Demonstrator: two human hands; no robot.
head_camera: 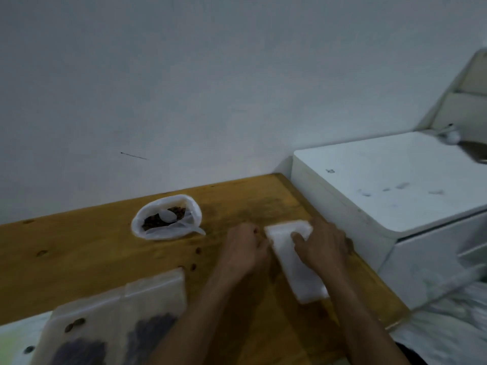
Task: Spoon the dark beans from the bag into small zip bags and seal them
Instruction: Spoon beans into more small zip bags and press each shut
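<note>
white flat zip bags [290, 256], slightly blurred

Two hands [246, 248] [322, 246], one bean bag [166, 217], one spoon [168, 216], one zip-bag stack [292, 256], two filled bags [84, 333] [155, 312].

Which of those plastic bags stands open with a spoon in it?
The bean bag near the wall, holding a white spoon. The filled zip bags at the near edge and the stack of empty bags under the hands lie flat.

A home bedroom, it seems: a knotty wooden desk [92, 248] against a bare white wall [184, 75], a white drawer cabinet [382, 185] right of the grips, rumpled bedding [448, 325] beyond.
</note>
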